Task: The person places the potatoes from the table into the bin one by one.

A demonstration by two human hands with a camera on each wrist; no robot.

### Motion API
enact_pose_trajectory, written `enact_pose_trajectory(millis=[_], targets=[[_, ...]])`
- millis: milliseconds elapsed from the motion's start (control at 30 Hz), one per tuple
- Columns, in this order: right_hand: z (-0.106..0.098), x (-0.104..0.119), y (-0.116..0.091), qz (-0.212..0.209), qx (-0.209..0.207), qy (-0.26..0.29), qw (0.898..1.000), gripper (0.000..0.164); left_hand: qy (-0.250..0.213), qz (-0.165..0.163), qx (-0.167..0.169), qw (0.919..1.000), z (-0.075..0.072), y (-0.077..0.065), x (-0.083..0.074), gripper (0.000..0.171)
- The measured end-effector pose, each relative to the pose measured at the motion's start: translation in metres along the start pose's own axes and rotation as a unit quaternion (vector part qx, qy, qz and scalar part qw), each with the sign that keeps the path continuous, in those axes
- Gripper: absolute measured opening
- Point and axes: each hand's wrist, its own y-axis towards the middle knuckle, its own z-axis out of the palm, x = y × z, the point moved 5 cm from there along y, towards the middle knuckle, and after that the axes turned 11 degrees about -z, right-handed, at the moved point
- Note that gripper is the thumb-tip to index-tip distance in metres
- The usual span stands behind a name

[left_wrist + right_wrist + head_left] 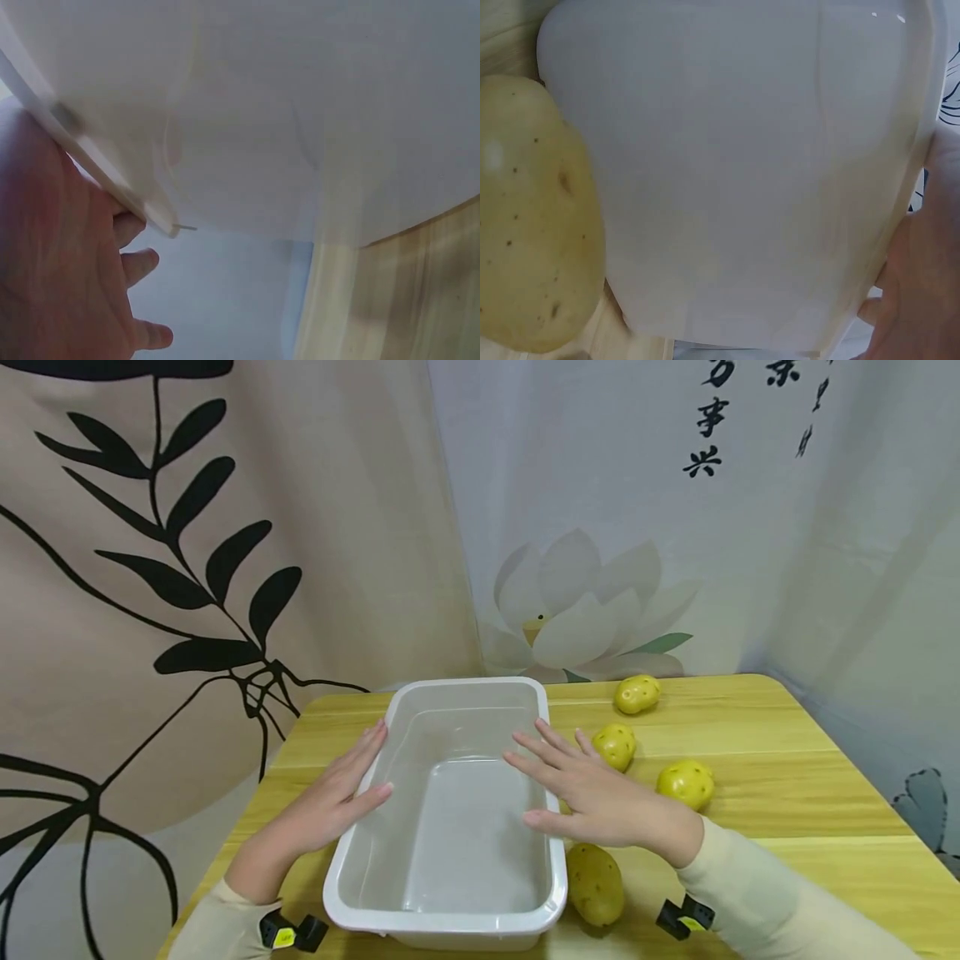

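White tub looks light, stiff, slippery; I'd hold its rim at 9 and 3 o'clock, near left hand, right hand: fingers straight, thumbs spread.

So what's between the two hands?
The white tub, its open inside facing up, lies between the left hand and the right hand; the head view shows that.

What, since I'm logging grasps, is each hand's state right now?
Left hand: open, at the left edge of the white tub.
Right hand: open, spread over the tub's right edge.
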Motion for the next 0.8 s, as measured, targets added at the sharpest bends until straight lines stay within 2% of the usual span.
enact_pose_trajectory(millis=[233,333,433,567,800], targets=[[0.004,0.000,0.006,0.000,0.006,0.004,1.000,0.070,-0.007,0.003,-0.004,1.0000,-0.003,-0.004,0.003,0.072],[0.004,-0.001,0.006,0.007,0.010,0.003,1.000,0.070,0.017,0.002,-0.002,0.9999,-0.005,-0.004,0.000,0.073],[0.004,-0.001,0.005,0.010,0.012,0.007,1.000,0.070,0.061,0.003,0.004,0.9981,-0.007,-0.001,-0.003,0.075],[0.003,-0.002,0.005,0.012,0.016,0.010,1.000,0.070,0.098,0.005,0.019,0.9950,-0.010,0.010,-0.004,0.079],[0.003,-0.001,0.005,-0.005,0.006,0.013,1.000,0.070,0.115,0.001,0.049,0.9922,-0.014,0.039,-0.001,0.084]])
